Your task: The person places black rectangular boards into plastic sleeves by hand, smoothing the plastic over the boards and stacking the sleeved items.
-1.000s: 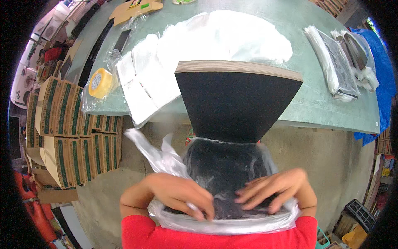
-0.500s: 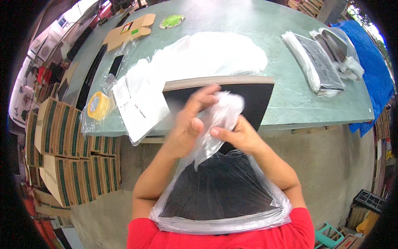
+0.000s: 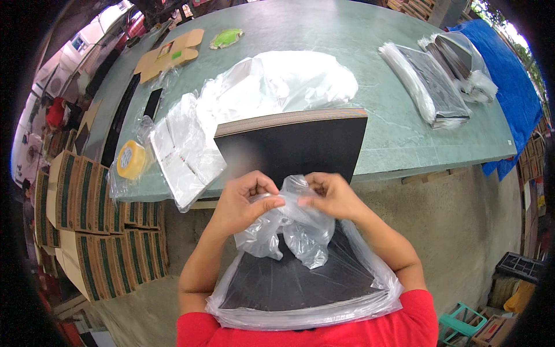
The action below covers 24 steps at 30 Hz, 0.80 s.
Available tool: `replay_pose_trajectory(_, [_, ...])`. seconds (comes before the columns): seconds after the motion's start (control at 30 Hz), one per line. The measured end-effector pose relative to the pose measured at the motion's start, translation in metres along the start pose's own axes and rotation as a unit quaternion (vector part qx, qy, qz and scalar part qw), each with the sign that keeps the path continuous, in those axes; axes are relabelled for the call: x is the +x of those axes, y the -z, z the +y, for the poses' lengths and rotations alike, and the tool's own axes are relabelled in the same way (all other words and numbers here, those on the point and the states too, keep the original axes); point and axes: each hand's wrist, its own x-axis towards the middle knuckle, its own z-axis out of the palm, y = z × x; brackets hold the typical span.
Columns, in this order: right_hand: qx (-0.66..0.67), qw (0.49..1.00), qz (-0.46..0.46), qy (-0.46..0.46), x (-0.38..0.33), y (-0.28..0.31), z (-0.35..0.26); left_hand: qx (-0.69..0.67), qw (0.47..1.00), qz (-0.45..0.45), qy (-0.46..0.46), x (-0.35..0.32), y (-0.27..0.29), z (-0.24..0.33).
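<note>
A crumpled clear plastic bag [image 3: 309, 234] hangs between my two hands. My left hand [image 3: 245, 199] pinches one part of it between thumb and fingers. Close by on the right, my right hand [image 3: 332, 198] grips another part with its fingers curled. Behind the hands, a thick stack of black sheets [image 3: 300, 141] with pale layered edges stands tilted at the table's near edge. Below them, against my red shirt, lies a flat black stack in clear plastic wrap [image 3: 295, 292]; the crumpled bag covers its upper end.
The green table [image 3: 393, 156] holds a heap of white plastic [image 3: 277, 78], a yellow tape roll [image 3: 131, 159] and flattened cardboard [image 3: 167, 55]. Plastic-wrapped black packs [image 3: 428, 84] lie at right by a blue tarp [image 3: 485, 87]. Stacked cartons [image 3: 98, 196] stand left; a green stool [image 3: 462, 321] is lower right.
Both hands have come lower with the plastic, away from the standing black stack's face. My left hand's spread fingers have closed on the bag. The view has shifted slightly.
</note>
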Motion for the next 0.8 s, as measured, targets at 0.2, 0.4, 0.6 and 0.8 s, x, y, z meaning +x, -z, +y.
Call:
replay_pose_trajectory(0.2, [0.423,0.895,0.13,0.056,-0.007,0.04,-0.005,-0.008,0.998,0.052,-0.031,-0.023,0.03,-0.016])
replay_pose_trajectory(0.4, [0.113,0.99,-0.024,-0.076,-0.018,0.019,0.001,-0.052,0.994,0.097,-0.018,-0.028,0.04,-0.029])
replay_pose_trajectory(0.6, [0.301,0.93,-0.114,-0.181,0.003,-0.004,0.05,-0.078,0.99,0.105,-0.053,-0.04,0.052,-0.028])
replay_pose_trajectory(0.8, [0.25,0.955,-0.108,-0.119,0.001,0.007,0.037,0.019,0.989,0.143,0.016,-0.05,0.07,-0.042])
